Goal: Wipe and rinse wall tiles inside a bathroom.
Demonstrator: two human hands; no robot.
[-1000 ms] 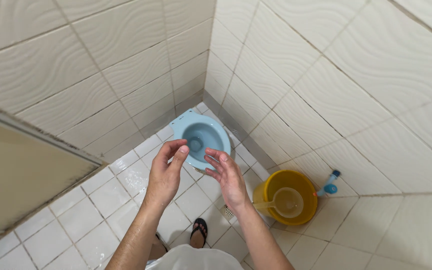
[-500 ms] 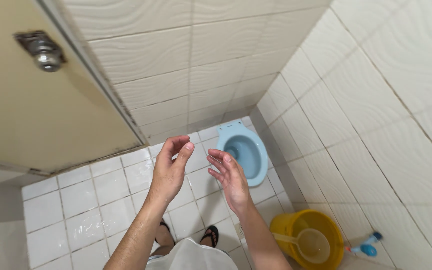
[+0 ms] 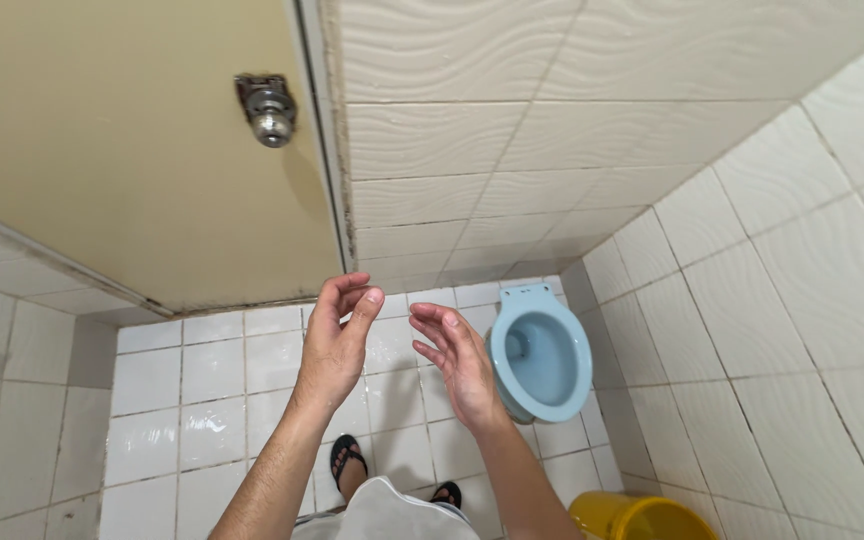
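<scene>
two bare hands, left hand (image 3: 332, 345) and right hand (image 3: 462, 362), were raised, both empty. one pale blue toilet bowl (image 3: 542, 352), one yellow bucket (image 3: 632, 518), one door (image 3: 122, 160) with one round metal knob (image 3: 270, 112), and two sandalled feet (image 3: 348, 458) were counted.

I see bright, even light from above, with no hard shadows. The door knob (image 3: 270, 111) carries a small glint, and the wet white floor tiles (image 3: 182, 400) below it shine with soft glare. Left of the knob the corner dims to grey. Tile lines far from the knob bow outward; focus stays sharp throughout.
</scene>
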